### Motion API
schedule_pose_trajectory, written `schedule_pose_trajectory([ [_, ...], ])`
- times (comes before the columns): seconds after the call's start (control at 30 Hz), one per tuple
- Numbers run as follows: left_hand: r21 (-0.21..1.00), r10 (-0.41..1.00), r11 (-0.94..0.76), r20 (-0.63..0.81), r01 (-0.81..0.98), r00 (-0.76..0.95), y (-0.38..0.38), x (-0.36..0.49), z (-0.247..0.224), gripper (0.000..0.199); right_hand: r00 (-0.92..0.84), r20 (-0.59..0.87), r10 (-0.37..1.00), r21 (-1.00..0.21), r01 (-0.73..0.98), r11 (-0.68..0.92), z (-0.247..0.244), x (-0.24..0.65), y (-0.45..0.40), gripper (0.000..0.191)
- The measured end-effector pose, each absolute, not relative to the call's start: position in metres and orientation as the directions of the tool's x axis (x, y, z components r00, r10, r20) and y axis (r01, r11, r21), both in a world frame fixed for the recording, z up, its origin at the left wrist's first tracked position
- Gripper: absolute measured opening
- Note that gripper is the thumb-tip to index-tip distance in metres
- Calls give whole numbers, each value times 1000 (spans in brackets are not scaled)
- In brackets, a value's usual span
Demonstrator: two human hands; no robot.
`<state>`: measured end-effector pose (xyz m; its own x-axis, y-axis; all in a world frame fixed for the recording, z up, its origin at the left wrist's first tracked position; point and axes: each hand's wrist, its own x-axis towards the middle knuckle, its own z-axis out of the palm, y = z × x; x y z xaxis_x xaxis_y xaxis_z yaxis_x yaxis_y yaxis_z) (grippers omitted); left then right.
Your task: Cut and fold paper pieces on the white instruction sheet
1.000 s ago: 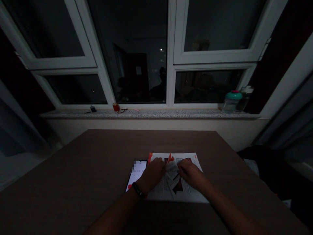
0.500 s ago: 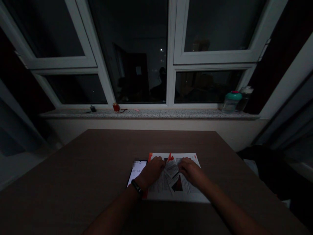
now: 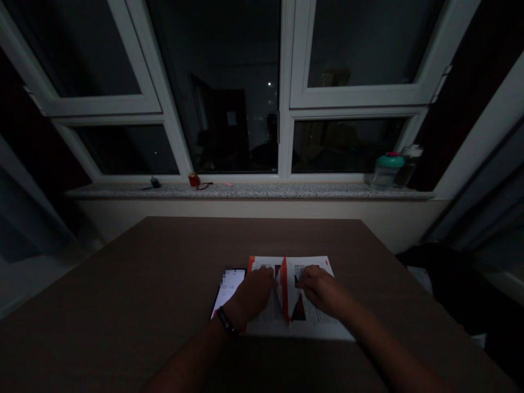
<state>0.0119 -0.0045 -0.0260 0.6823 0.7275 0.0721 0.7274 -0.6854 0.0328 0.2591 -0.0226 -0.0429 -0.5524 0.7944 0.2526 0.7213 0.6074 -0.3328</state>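
A printed sheet of paper [image 3: 291, 297] with a red strip down its middle stands partly raised between my hands, its folds forming a ridge. It rests over a larger printed page or booklet [image 3: 323, 329] with a red-orange left edge. My left hand [image 3: 258, 284] has its fingers closed on the sheet's left side; the fingertips are partly hidden. On the other side, my right hand [image 3: 318, 285] pinches the sheet near a dark picture. A dark band [image 3: 226, 319] circles my left wrist.
A phone [image 3: 226, 293] with a lit timer screen lies by my left hand on the brown table [image 3: 164, 284]. Beyond it, the stone windowsill [image 3: 262, 190] holds a small red item [image 3: 194, 179], a small dark item [image 3: 154, 182] and a teal-lidded bottle [image 3: 387, 170].
The crumpled-looking folds between my hands have opened into a straighter upright ridge showing a long red strip. Both hands stay in nearly the same place.
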Motion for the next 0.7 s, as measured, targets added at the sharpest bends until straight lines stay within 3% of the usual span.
schedule_pose_trajectory([
  [0.13,25,665,-743,144,669,733,-14,17,-28,30,-568,214,795,-279,744,607,-35,254,-28,31],
  [0.47,108,645,-764,112,636,756,-21,19,-26,31,-566,221,794,-252,754,607,-33,249,-33,30],
  [0.7,208,709,-698,66,685,703,-27,24,-10,32,-558,192,807,-219,777,590,-35,243,-35,25],
])
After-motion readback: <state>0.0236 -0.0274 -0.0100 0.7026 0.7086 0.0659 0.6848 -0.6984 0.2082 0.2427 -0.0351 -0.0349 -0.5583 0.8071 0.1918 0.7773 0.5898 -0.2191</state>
